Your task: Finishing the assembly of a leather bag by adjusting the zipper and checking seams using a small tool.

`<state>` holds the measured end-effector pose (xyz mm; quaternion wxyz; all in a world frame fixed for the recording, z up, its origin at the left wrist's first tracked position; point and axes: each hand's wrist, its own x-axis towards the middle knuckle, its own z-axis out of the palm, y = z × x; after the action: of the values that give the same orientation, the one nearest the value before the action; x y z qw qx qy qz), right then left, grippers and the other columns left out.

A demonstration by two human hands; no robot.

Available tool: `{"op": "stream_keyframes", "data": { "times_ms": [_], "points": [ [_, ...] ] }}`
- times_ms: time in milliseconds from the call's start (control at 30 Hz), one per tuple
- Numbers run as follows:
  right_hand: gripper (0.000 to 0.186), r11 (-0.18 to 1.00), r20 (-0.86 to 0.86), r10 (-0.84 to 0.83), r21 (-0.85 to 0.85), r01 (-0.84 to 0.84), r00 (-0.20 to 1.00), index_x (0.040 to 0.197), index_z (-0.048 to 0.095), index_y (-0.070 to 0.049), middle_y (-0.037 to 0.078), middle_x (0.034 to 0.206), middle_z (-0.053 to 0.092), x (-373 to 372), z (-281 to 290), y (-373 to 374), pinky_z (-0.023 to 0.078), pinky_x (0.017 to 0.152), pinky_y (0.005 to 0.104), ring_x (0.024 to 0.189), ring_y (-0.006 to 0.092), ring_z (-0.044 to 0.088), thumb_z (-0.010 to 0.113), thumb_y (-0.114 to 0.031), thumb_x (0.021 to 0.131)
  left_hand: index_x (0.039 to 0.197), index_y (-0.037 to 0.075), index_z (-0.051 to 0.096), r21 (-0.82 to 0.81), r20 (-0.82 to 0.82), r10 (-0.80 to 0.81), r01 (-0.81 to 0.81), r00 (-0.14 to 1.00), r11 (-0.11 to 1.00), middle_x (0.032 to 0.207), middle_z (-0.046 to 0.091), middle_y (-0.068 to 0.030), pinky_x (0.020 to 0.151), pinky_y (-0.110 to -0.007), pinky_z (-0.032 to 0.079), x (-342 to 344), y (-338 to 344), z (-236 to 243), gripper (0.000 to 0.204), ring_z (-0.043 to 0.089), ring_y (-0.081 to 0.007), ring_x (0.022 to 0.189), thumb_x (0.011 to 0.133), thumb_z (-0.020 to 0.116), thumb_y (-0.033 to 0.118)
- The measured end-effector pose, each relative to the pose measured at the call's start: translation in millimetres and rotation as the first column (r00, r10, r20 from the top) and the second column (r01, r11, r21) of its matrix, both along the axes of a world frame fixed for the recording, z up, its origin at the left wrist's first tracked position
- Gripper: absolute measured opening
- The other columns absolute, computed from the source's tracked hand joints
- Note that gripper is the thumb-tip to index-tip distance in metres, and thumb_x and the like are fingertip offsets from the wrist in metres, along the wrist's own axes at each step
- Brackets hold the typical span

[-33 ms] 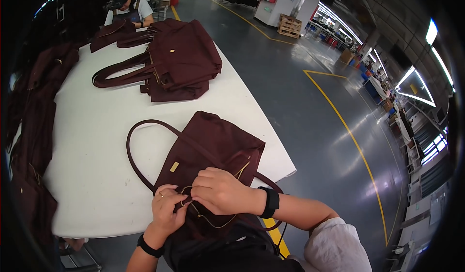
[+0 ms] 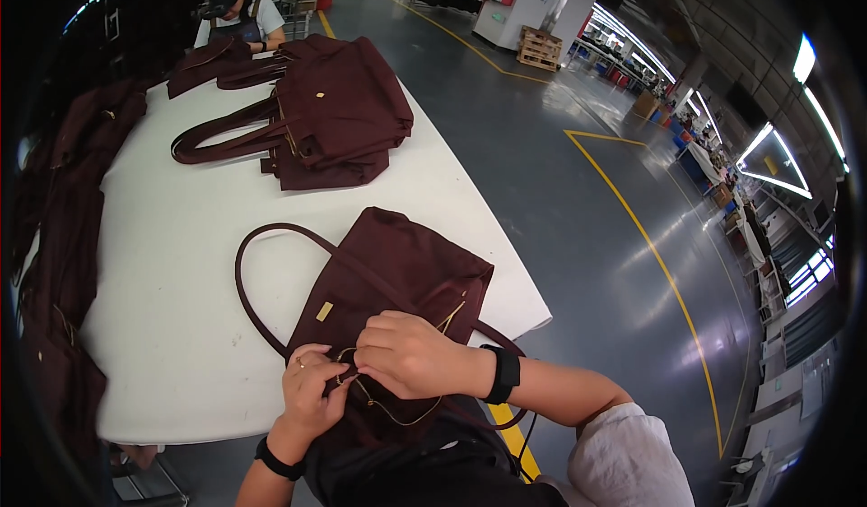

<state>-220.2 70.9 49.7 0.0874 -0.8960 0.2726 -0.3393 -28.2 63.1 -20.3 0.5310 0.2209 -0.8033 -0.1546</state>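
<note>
A dark maroon handbag (image 2: 397,245) leans at the near edge of the white table, its lower part toward my body. It has a small gold plate, a gold-toothed zipper (image 2: 384,408) along its opening, and a long strap handle (image 2: 248,277) looping out to the left. My left hand (image 2: 312,385), with a ring, pinches the bag's edge at the left end of the zipper. Close against it, my right hand (image 2: 411,353) is closed, its fingertips pinching the same edge. Whatever small part lies between the fingertips is hidden. Both wrists wear black bands.
More maroon bags (image 2: 339,110) are piled at the far side of the white table (image 2: 181,326). Maroon bags or cloth (image 2: 63,263) hang along its left edge. Beyond the far end sits another person (image 2: 239,15). Grey floor with yellow lines lies to the right.
</note>
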Motion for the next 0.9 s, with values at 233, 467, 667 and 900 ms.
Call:
{"op": "stream_keyframes", "data": {
  "times_ms": [233,467,667,900],
  "points": [
    [0.010,0.971,-0.041,0.182,0.165,-0.173,0.982,0.072,0.059,-0.004,0.009,0.073,0.054,-3.6,0.5,-26.0,0.045,0.068,0.0385,0.075,0.0289,0.054,0.067,-0.010,0.071,0.088,0.005,0.059,0.026,0.011,0.001,-0.001,1.000,1.000,0.067,0.055,-0.0071,0.079,-0.043,0.051,4.9,-0.1,-4.6,0.031,0.056,-0.0244,0.061,0.063,0.074,-0.005],
    [0.012,0.921,-0.055,0.235,0.333,-0.204,0.971,0.070,0.056,-0.004,0.009,0.067,0.054,-6.7,8.4,-40.7,0.045,0.064,0.0388,0.070,0.0294,0.054,0.068,-0.004,0.069,0.089,0.004,0.059,0.039,-0.008,-0.017,0.017,1.000,0.999,0.069,0.059,-0.0050,0.083,-0.041,0.051,-0.1,-6.9,-4.1,0.031,0.057,-0.0217,0.064,0.063,0.074,-0.004],
    [0.013,0.874,-0.053,0.265,0.435,-0.217,0.963,0.071,0.055,-0.004,0.008,0.067,0.053,-5.5,6.1,-47.2,0.043,0.062,0.0379,0.069,0.0285,0.053,0.069,-0.003,0.070,0.090,0.004,0.059,0.043,-0.013,0.008,-0.007,1.000,0.999,0.072,0.061,-0.0047,0.083,-0.040,0.050,1.2,-4.0,-9.1,0.032,0.057,-0.0199,0.064,0.063,0.075,-0.003],
    [0.015,0.855,-0.087,0.266,0.482,-0.193,0.960,0.073,0.053,-0.004,0.008,0.068,0.051,-4.6,5.4,-45.8,0.043,0.063,0.0374,0.070,0.0280,0.052,0.068,-0.004,0.071,0.090,0.004,0.059,0.045,-0.017,0.029,-0.028,0.999,0.999,0.071,0.061,-0.0041,0.084,-0.040,0.050,1.8,-2.2,-13.4,0.032,0.057,-0.0195,0.063,0.063,0.075,-0.002]
  ]
}}
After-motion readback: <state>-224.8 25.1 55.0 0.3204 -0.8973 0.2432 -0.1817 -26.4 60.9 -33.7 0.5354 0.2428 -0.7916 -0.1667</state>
